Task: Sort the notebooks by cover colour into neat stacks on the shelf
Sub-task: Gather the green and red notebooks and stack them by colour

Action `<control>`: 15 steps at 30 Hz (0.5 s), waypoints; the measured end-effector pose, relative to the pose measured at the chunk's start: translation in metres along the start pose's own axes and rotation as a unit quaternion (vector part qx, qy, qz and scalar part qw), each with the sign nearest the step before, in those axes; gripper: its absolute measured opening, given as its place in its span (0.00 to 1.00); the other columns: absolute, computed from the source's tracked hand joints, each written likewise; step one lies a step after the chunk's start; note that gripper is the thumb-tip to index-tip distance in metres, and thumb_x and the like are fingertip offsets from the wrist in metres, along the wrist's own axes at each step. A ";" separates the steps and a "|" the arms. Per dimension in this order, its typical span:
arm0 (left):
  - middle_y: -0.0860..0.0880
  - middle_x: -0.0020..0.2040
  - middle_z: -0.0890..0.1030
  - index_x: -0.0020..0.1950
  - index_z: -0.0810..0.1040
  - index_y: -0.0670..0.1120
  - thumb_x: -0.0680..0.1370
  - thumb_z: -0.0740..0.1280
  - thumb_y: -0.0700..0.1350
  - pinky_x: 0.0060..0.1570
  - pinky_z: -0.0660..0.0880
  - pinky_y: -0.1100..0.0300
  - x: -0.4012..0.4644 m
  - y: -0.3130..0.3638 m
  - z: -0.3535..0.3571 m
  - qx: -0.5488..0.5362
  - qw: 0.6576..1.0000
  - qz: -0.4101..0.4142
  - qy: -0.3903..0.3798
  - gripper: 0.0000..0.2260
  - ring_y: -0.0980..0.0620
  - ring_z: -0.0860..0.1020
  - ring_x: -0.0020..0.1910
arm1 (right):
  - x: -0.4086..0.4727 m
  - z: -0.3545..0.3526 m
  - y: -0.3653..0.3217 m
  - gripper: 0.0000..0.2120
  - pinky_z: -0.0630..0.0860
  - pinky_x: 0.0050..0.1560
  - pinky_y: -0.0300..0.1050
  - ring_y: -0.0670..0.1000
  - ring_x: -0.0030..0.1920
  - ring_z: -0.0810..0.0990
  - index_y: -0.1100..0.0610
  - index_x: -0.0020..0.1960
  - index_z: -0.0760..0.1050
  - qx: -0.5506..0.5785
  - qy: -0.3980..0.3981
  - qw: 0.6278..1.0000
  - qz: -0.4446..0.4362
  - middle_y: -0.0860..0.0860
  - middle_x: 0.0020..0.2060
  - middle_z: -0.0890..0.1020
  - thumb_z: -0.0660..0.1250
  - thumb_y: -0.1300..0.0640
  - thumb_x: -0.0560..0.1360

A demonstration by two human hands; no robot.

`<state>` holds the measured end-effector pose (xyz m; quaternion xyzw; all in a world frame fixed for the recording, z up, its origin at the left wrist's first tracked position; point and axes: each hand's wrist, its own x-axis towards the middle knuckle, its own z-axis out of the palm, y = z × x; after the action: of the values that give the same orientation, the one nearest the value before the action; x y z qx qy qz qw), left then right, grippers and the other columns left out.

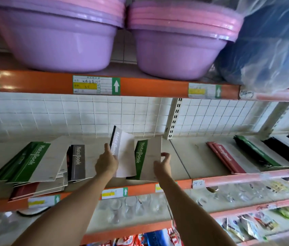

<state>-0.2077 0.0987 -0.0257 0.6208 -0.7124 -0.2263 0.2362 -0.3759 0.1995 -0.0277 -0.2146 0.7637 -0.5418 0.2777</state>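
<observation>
My left hand [106, 162] grips a grey-banded notebook [124, 153] and holds it tilted up off the shelf [175, 157]. Just to its right, my right hand [163, 165] pinches the right edge of a green-banded notebook [149, 157] lying on the shelf. A messy pile topped by a green notebook [33, 162] sits at the left, with a dark red one [26, 189] low in it. A dark grey notebook [77, 162] lies beside that pile. Further right stand a red stack [225, 157], a green stack [257, 153] and a black stack [285, 148].
Purple basins [60, 41] and a plastic-wrapped blue bundle [273, 41] fill the shelf above. An orange beam [140, 189] edges the notebook shelf. Clear glassware [131, 206] sits on the shelf below. A white wire grid [86, 114] backs the shelf.
</observation>
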 end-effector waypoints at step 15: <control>0.41 0.57 0.80 0.72 0.63 0.50 0.78 0.60 0.40 0.42 0.70 0.53 -0.056 0.183 0.066 0.030 0.998 0.061 0.001 0.23 0.38 0.79 0.54 | 0.069 -0.206 0.011 0.20 0.74 0.39 0.46 0.58 0.39 0.79 0.47 0.58 0.71 -0.050 0.099 0.993 -0.048 0.55 0.40 0.82 0.58 0.66 0.71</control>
<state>-0.3841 0.1790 0.0325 0.5833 -0.7553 -0.1892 0.2311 -0.5635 0.3056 0.0020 -0.2105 0.8022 -0.5344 0.1633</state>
